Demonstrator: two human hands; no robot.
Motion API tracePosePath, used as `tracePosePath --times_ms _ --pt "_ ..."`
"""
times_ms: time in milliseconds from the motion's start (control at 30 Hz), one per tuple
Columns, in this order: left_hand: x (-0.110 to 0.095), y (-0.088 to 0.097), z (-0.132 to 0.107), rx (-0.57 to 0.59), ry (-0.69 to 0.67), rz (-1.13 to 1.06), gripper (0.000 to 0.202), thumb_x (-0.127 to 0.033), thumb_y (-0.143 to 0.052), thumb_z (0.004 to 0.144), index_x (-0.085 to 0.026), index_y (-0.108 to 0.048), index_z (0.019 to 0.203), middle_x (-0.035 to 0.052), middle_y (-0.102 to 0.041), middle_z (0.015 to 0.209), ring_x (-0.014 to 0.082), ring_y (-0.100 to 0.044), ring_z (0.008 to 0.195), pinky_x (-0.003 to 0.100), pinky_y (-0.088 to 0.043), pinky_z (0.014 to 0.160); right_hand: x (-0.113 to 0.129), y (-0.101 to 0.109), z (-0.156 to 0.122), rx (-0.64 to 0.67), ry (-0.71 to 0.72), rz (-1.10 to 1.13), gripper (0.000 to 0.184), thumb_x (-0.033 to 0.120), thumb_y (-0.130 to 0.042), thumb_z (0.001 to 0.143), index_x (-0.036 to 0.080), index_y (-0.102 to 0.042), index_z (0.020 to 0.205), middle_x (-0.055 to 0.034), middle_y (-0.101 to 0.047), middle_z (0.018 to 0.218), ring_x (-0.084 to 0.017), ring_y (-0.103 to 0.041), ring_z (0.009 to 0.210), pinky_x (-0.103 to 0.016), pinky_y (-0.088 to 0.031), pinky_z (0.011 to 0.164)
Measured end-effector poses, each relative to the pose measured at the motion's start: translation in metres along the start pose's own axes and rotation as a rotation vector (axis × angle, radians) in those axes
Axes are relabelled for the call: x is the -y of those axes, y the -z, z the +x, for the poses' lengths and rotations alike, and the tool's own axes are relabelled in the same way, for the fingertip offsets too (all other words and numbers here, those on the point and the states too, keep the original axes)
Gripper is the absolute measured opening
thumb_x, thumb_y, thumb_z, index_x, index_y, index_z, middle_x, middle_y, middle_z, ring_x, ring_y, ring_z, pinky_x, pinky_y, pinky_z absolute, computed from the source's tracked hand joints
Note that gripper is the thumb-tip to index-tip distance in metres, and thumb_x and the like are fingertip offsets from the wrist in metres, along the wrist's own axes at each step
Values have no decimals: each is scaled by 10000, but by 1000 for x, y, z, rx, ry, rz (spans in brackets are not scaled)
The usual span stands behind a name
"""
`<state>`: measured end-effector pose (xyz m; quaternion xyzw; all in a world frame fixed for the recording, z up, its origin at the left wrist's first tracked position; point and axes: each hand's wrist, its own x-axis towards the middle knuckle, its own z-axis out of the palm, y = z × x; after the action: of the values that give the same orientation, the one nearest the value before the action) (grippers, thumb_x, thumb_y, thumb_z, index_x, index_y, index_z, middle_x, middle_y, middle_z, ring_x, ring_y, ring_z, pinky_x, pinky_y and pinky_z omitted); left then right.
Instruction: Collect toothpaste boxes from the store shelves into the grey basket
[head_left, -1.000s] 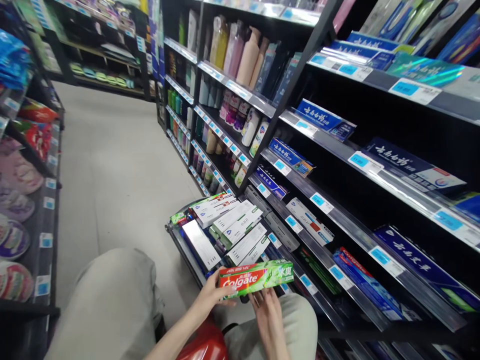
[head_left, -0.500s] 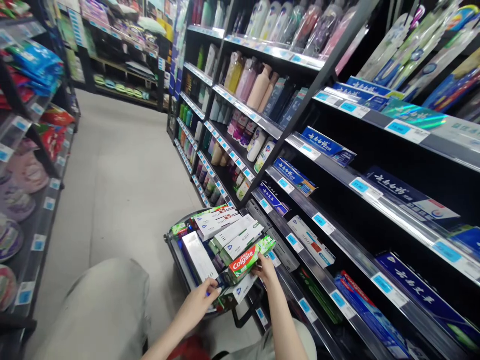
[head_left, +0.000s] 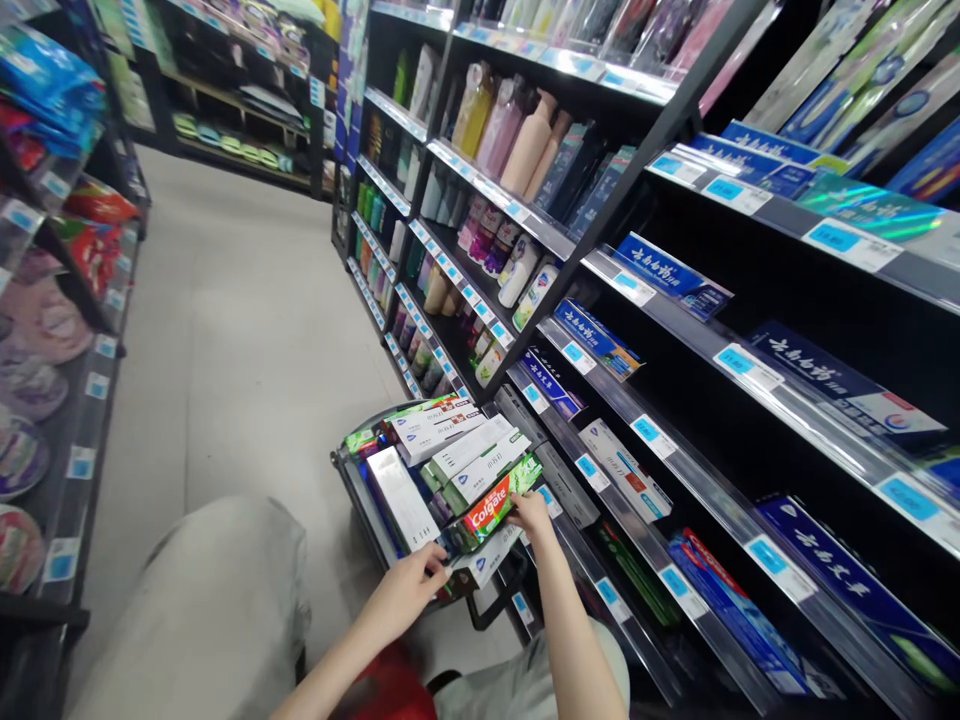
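Observation:
A red and green Colgate toothpaste box [head_left: 498,499] lies on the pile of white and green toothpaste boxes [head_left: 465,455] in a dark cart basket [head_left: 358,500]. My right hand [head_left: 532,512] has its fingers closed on the box's near right end. Over the basket's near side my left hand [head_left: 409,590] curls its fingers onto the edge of a white box [head_left: 487,558]; whether it grips that box I cannot tell.
Black shelves on the right carry blue toothpaste boxes [head_left: 671,275] and price tags [head_left: 651,436]; bottles [head_left: 525,150] stand further along. A second shelf unit [head_left: 67,330] lines the left of the grey floor aisle [head_left: 240,330]. My knee [head_left: 202,600] shows at lower left.
The Colgate box went from being held in both hands near my lap to lying on the basket's pile. My right hand stays on it; my left hand let go and moved to a white box.

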<state>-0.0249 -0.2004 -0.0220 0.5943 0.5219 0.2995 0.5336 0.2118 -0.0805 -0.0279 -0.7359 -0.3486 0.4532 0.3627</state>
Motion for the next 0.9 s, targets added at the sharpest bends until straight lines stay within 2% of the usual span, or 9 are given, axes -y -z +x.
tracePosePath --times_ms 233,333,433,533,633,700,800,900 --pt "2 0 0 -13 9 20 201 -342 -469 773 -216 -566 895 41 -695 858 213 -646 825 284 -434 768 2 3 -14 -105 18 -131 167 298 -575 828 144 -600 767 -8 -634 645 -125 -608 560 -269 -530 569" --pt "7 1 1 -19 9 37 195 -338 -468 778 -223 -562 906 37 -699 870 215 -650 849 279 -429 773 -2 22 -21 -216 52 -209 223 325 -462 852 160 -601 794 -59 -672 749 -161 -647 618 -281 -534 603" --pt "12 1 2 -9 10 78 181 -326 -462 795 -227 -552 915 40 -699 888 208 -651 857 273 -424 765 -14 66 -37 -360 77 -368 239 349 -456 828 174 -616 859 -90 -691 862 -223 -671 763 -330 -525 714" --pt "15 1 3 0 12 142 193 -325 -444 816 -219 -547 940 68 -698 916 227 -649 876 299 -424 768 -35 129 -57 -501 101 -583 257 321 -471 811 159 -631 931 -130 -683 996 -277 -639 965 -371 -460 885" --pt "21 -1 1 11 27 295 207 -305 -445 809 -201 -578 929 120 -707 908 295 -659 865 365 -439 749 -61 189 -73 -608 74 -819 380 255 -448 817 26 -582 1089 -271 -618 1082 -356 -587 1071 -440 -413 934" --pt "27 -4 -3 40 45 401 180 -283 -486 766 -189 -614 851 156 -714 843 357 -666 828 424 -452 732 -77 221 -75 -608 62 -970 449 209 -459 813 -48 -521 1176 -333 -574 1115 -394 -571 1083 -465 -407 925" --pt "39 -10 -9 138 88 486 144 -256 -551 674 -183 -650 749 178 -719 769 414 -673 792 489 -476 720 -94 254 -65 -521 76 -1144 491 168 -466 822 -77 -466 1247 -329 -596 1080 -379 -603 1039 -435 -425 903" --pt "51 -18 -12 264 140 579 284 -273 -549 642 -159 -691 860 212 -722 879 433 -665 885 531 -485 781 -104 276 -46 -459 88 -1243 450 146 -513 793 -41 -536 1201 -296 -634 1049 -351 -617 1040 -407 -420 928"
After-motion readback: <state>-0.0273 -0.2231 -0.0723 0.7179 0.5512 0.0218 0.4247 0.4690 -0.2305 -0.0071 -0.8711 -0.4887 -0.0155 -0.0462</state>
